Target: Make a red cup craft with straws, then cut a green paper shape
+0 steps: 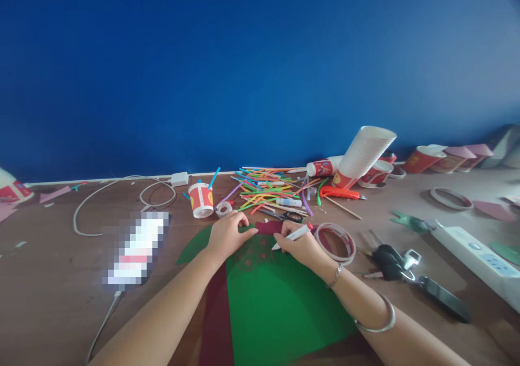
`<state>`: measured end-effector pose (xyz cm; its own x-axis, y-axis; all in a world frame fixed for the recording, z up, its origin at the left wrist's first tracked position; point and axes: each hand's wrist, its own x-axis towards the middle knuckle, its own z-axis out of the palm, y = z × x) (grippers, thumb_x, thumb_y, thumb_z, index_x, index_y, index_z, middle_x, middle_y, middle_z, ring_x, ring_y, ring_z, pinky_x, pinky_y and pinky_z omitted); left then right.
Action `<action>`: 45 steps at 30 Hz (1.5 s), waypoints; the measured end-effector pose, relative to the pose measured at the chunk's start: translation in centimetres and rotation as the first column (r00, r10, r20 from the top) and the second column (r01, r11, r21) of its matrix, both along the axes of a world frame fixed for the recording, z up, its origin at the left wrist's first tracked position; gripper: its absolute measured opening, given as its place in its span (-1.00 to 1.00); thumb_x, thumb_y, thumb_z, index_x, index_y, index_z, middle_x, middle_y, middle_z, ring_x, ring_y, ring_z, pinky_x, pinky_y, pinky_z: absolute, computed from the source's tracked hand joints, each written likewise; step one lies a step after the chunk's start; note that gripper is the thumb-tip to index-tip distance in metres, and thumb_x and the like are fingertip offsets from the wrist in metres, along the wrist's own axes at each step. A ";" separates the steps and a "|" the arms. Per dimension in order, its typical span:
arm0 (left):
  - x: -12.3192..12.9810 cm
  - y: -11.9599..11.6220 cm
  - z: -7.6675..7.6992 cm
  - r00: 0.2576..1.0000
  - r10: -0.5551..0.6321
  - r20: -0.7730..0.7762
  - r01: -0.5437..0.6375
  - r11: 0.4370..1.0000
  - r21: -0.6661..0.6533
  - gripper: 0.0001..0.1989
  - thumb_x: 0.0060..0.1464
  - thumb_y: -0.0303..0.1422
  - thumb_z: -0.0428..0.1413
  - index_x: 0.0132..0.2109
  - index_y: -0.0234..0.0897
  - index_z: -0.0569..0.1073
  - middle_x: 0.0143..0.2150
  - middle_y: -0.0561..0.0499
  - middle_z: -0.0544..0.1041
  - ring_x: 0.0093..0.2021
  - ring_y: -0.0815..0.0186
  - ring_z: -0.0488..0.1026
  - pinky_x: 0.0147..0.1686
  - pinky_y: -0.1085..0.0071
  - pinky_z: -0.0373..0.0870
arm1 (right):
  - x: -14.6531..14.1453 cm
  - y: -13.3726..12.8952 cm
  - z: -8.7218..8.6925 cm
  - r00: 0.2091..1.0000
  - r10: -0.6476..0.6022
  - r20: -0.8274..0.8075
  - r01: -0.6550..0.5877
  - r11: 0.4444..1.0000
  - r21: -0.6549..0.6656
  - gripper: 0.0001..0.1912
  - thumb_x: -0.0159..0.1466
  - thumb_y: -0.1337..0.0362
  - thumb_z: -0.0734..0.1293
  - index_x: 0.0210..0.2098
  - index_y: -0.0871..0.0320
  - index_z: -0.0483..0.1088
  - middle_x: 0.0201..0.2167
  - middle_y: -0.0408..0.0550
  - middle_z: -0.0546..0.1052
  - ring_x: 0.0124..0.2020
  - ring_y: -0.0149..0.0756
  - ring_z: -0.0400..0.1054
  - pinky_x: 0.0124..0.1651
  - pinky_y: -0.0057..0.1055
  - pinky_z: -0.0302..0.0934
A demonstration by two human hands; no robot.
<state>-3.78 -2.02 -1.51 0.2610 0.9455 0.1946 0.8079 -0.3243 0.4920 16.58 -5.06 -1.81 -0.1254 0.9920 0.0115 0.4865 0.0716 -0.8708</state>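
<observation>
My right hand (298, 242) grips a white marker (299, 232) with a red end, its tip pointing down and left over the green paper (284, 295). Close to the tip, a see-through round piece (248, 257) with small red marks lies on the green paper. My left hand (229, 235) is at the upper left of this piece, fingers curled and thumb stretched towards the marker. What its fingertips pinch, if anything, is too small to make out. Dark red paper (215, 312) shows beneath the green sheet's left side.
Scissors (290, 216), a tape roll (335, 242) and a pile of colourful straws (268, 190) lie around the hands. A paper cup (201, 199) stands left, stacked cups (363, 155) lean right. Beyond are a phone (136, 252), keys (390, 262) and a power strip (479, 252).
</observation>
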 end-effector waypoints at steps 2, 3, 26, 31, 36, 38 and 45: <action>0.0 0.0 0.0 1.000 0.003 -0.002 -0.003 1.000 -0.002 -0.73 -0.07 -0.09 0.13 -0.40 -0.20 0.35 -0.37 0.09 0.45 -0.37 0.35 0.38 -0.40 0.45 0.18 | 0.0 0.0 0.1 1.000 -0.014 0.006 0.014 1.000 0.000 -0.72 0.10 0.22 0.27 -0.65 0.12 0.13 -0.75 -0.24 0.30 -0.68 -0.48 0.09 -0.62 -0.55 -0.03; 0.0 0.0 0.0 1.000 0.006 -0.006 -0.006 1.000 -0.005 -0.73 -0.07 -0.09 0.13 -0.40 -0.20 0.36 -0.37 0.09 0.46 -0.36 0.35 0.39 -0.40 0.45 0.19 | 0.0 0.0 0.2 1.000 -0.021 0.005 0.021 1.000 0.000 -0.72 0.10 0.21 0.27 -0.65 0.12 0.13 -0.75 -0.24 0.29 -0.68 -0.48 0.08 -0.62 -0.55 -0.03; 0.0 0.0 0.0 1.000 0.010 -0.010 -0.010 1.000 -0.008 -0.73 -0.07 -0.09 0.13 -0.40 -0.20 0.36 -0.38 0.10 0.45 -0.37 0.35 0.38 -0.39 0.47 0.19 | 0.1 0.1 0.3 0.997 -0.038 0.061 0.035 0.998 0.048 -0.76 0.04 0.29 0.25 -0.68 0.11 0.11 -0.76 -0.23 0.29 -0.68 -0.46 0.11 -0.62 -0.53 -0.02; 0.0 0.1 -0.1 1.000 0.009 -0.007 -0.010 1.000 -0.021 -0.73 -0.07 -0.09 0.12 -0.40 -0.20 0.35 -0.37 0.09 0.44 -0.37 0.35 0.38 -0.38 0.47 0.19 | 0.1 0.2 0.2 0.997 -0.037 0.070 0.036 0.999 0.024 -0.76 0.04 0.31 0.22 -0.68 0.10 0.07 -0.78 -0.25 0.26 -0.71 -0.48 0.07 -0.64 -0.53 -0.06; -0.1 0.1 -0.1 1.000 0.004 -0.005 -0.005 1.000 -0.020 -0.72 -0.07 -0.09 0.12 -0.40 -0.20 0.35 -0.38 0.09 0.44 -0.37 0.35 0.38 -0.39 0.47 0.18 | 0.2 0.2 0.2 0.998 -0.020 0.055 0.019 1.000 0.013 -0.77 0.01 0.34 0.21 -0.69 0.11 0.04 -0.78 -0.26 0.24 -0.70 -0.49 0.07 -0.64 -0.54 -0.08; -0.1 0.1 -0.1 1.000 0.006 0.000 -0.006 1.000 -0.021 -0.72 -0.07 -0.09 0.12 -0.40 -0.20 0.35 -0.38 0.09 0.44 -0.37 0.35 0.37 -0.38 0.47 0.18 | 0.3 0.2 0.2 0.999 -0.011 0.043 0.011 1.000 0.008 -0.77 -0.01 0.35 0.21 -0.69 0.11 0.04 -0.79 -0.27 0.22 -0.71 -0.50 0.06 -0.65 -0.55 -0.08; -0.1 0.2 -0.3 1.000 0.001 0.005 -0.001 0.999 -0.032 -0.72 -0.06 -0.08 0.11 -0.39 -0.20 0.34 -0.38 0.11 0.43 -0.37 0.36 0.37 -0.39 0.48 0.17 | 0.2 0.1 0.3 0.999 0.026 0.029 -0.026 1.000 -0.009 -0.80 -0.06 0.39 0.20 -0.70 0.11 0.04 -0.80 -0.29 0.20 -0.72 -0.51 0.07 -0.67 -0.57 -0.09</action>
<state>-3.92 -1.82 -1.78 0.2589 0.9516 0.1653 0.8058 -0.3072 0.5063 16.83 -4.99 -1.47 -0.1511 0.9885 -0.0005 0.5093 0.0774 -0.8571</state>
